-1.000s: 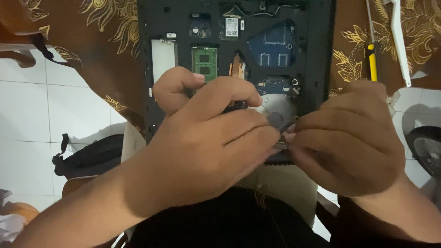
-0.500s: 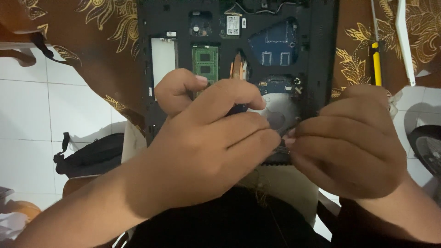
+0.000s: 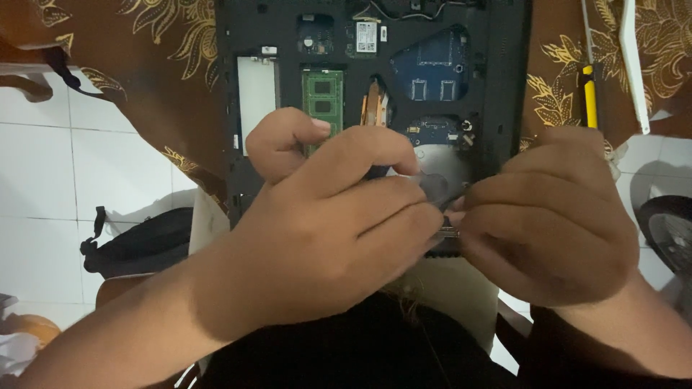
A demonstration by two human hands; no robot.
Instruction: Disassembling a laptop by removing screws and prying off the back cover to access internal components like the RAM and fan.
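An opened black laptop (image 3: 504,86) lies bottom-up on a brown patterned cloth, showing a green memory stick (image 3: 322,97), blue circuit boards and copper pipes. My left hand (image 3: 324,230) and my right hand (image 3: 548,223) meet over its near edge, above a grey round part (image 3: 440,176). Fingertips of both hands pinch a small silvery metal part (image 3: 448,232), mostly hidden between them. My left thumb is raised near the memory stick.
A yellow-handled screwdriver (image 3: 590,94) and a white strip (image 3: 634,65) lie on the cloth (image 3: 166,86) to the right of the laptop. A black bag (image 3: 137,241) sits on the white tiled floor at left. A dark round object (image 3: 670,230) is at the right edge.
Both hands stay pinched together at the same spot over the laptop's near edge. The view has shifted only slightly.
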